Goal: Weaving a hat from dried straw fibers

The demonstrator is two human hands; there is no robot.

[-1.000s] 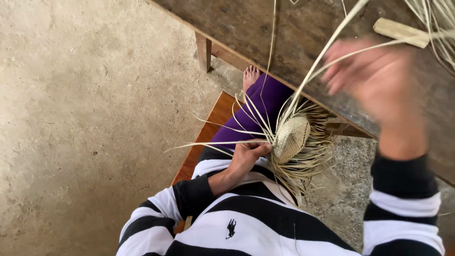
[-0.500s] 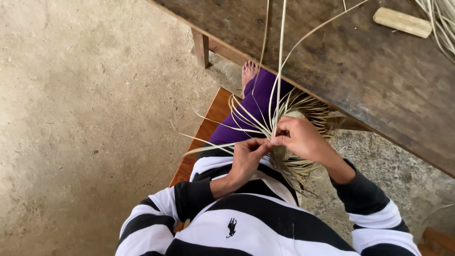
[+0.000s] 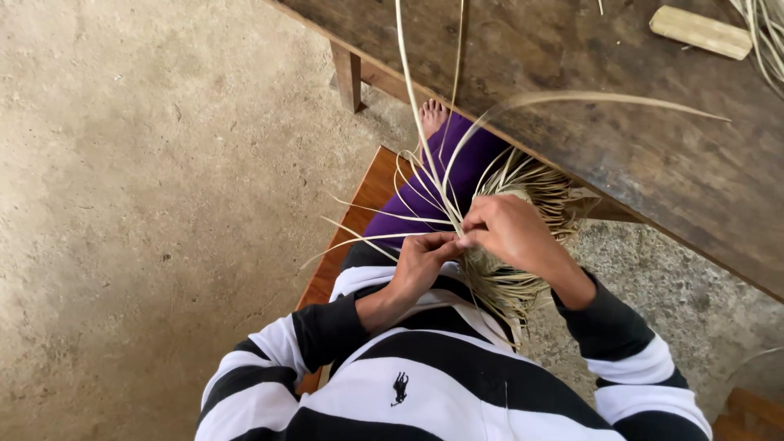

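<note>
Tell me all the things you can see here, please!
woven straw piece: one, pale tan, on the lap under the hands
loose straw strips: many, pale, fanning up and out from the weave
wooden table: one, dark brown, upper right
wooden block: one, light tan, on the table
bench: one, reddish brown, under the person
floor: grey concrete
left hand: pinching strips
right hand: gripping strips over the weave

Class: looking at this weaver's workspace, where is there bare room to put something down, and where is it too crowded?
Free: the wooden table between the upright strands and the small wooden block; also the concrete floor beside the bench. Crowded: the lap, where the left hand and right hand pinch the straw weaving.
</note>
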